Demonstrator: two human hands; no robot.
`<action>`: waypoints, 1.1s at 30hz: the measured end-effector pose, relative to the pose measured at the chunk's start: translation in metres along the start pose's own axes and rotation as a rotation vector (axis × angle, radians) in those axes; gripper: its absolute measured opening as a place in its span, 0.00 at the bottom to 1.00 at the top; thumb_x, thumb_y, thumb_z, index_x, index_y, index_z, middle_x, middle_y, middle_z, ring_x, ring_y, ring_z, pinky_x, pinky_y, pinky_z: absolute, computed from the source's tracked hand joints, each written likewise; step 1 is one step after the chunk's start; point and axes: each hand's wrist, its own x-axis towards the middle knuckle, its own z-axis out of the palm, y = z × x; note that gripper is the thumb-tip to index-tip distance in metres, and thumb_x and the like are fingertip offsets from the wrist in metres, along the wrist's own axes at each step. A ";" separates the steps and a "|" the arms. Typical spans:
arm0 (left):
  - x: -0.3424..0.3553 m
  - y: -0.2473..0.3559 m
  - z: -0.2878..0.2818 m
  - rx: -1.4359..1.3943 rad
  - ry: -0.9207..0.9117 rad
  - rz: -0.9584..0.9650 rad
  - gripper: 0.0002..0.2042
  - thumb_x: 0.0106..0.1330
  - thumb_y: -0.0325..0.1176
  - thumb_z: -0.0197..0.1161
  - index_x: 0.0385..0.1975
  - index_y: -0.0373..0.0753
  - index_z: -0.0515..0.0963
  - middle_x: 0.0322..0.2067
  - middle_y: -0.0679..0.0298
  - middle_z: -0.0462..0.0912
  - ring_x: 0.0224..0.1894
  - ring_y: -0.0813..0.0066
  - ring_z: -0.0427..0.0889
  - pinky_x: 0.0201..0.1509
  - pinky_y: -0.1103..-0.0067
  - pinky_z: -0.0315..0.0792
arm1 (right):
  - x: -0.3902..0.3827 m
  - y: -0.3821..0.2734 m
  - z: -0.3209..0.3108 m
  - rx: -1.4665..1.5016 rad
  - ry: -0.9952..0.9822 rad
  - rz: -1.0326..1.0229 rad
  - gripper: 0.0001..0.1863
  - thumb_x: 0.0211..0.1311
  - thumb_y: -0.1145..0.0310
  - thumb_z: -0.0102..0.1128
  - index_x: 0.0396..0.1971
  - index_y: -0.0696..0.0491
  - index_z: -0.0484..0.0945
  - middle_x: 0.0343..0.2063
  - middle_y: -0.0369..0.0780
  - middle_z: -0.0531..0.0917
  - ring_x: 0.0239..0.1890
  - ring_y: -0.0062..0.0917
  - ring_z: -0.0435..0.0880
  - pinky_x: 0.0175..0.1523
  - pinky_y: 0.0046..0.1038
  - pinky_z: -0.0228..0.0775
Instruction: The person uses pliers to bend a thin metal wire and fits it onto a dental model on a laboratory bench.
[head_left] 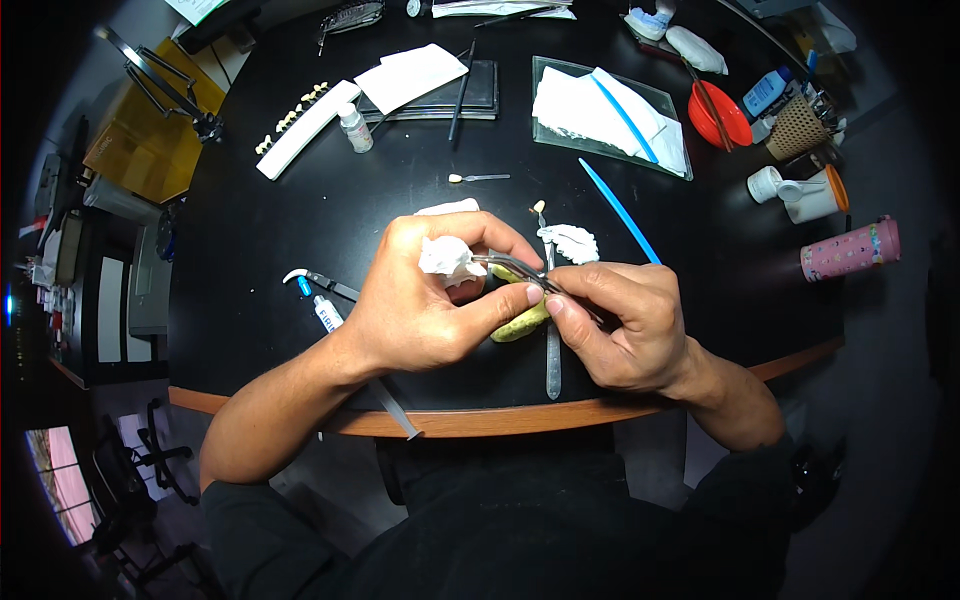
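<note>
Over the near middle of the desk, my hands meet around a thin, curved grey metal tool (pixel 512 264). My left hand (pixel 425 300) is closed, its thumb and fingertips at the tool. A crumpled white tissue wad (pixel 447 257) sits against its fingers, at the tool's far left end. With thumb and index finger, my right hand (pixel 630 325) pinches the tool's other end; its exact tip is hidden. Below the fingers lies a yellow-green curved piece (pixel 520 325), partly covered. Beside it, a flat grey metal spatula-like handle (pixel 553 365) points toward the desk edge.
A white crumpled tissue (pixel 572 242) and tooth-shade tab (pixel 480 178) lie beyond my hands. A syringe (pixel 328 315) is left, a blue stick (pixel 620 210) right. Farther off stand a shade guide (pixel 310 130), small bottle (pixel 355 130), glass slab (pixel 665 108), red bowl (pixel 735 112) and pink flask (pixel 850 249).
</note>
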 end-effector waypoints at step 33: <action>0.001 0.012 -0.005 0.175 -0.092 0.028 0.09 0.61 0.20 0.73 0.40 0.29 0.83 0.21 0.72 0.79 0.18 0.95 0.68 0.21 0.88 0.55 | 0.003 0.000 -0.003 -0.030 -0.006 -0.056 0.06 0.62 0.79 0.66 0.37 0.64 0.85 0.20 0.43 0.84 0.16 0.22 0.80 0.21 0.24 0.67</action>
